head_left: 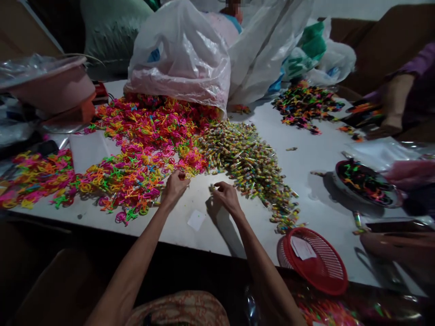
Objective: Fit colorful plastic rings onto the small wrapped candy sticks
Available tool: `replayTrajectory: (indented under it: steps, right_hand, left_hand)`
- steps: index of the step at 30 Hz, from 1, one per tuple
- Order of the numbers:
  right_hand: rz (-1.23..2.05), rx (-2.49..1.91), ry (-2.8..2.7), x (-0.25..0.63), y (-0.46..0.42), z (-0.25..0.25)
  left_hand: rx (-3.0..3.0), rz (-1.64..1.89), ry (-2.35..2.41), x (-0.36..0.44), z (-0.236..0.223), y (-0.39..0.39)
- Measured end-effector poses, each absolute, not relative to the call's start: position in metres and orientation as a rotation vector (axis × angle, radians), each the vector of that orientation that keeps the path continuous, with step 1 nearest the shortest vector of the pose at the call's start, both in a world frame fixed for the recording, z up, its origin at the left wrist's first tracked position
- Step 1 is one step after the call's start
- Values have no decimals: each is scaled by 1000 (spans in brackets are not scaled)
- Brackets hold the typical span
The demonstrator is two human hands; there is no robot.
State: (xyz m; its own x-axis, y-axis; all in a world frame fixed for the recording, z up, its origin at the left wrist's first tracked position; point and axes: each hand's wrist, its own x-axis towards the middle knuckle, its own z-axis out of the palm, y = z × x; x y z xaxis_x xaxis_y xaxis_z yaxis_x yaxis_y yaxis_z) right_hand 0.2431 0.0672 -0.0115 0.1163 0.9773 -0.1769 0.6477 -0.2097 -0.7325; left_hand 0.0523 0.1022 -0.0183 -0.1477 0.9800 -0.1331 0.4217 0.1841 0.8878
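Observation:
My left hand point(176, 186) is at the near edge of a heap of small bright plastic pieces point(149, 154), pink, orange, yellow and green. Its fingers are pinched together; what lies between them is too small to make out. To the right, my right hand point(227, 197) pinches the end of a small yellowish wrapped tube point(212, 187) above the white table point(190, 244). A dense pile of similar tubes point(248, 158), in clear wrap with coloured contents, spreads just beyond that hand. Between my wrists lies a small white card point(196, 220).
A red plastic basket point(329, 267) holding paper slips sits at the front edge. Large clear bags point(183, 59) stand behind the heaps. A pink basin point(54, 86) is at left. Another person's hand point(387, 127) rests by a dark colourful pile point(306, 106); a bowl point(367, 183) stands nearer.

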Motion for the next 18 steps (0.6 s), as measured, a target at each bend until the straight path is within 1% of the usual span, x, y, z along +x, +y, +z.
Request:
replayTrajectory:
  steps: [2, 5, 7, 10, 13, 18]
  right_hand:
    - [1089, -1694, -1360, 234, 62, -12]
    - [1238, -1373, -1065, 220, 55, -7]
    - [1333, -1235, -1032, 215, 53, 0]
    - [1548, -1192, -1186, 214, 48, 8]
    - [1726, -1176, -1257, 214, 40, 10]
    - [1777, -1160, -1172, 207, 28, 4]
  left_hand:
    - [1358, 944, 1672, 49, -20, 82]
    - [1376, 892, 1565, 45, -20, 55]
    - [1353, 844, 1456, 42, -16, 42]
    - [1237, 787, 1287, 35, -8, 28]
    - [1077, 826, 1208, 27, -2, 19]
    - [890, 898, 1113, 21, -6, 9]
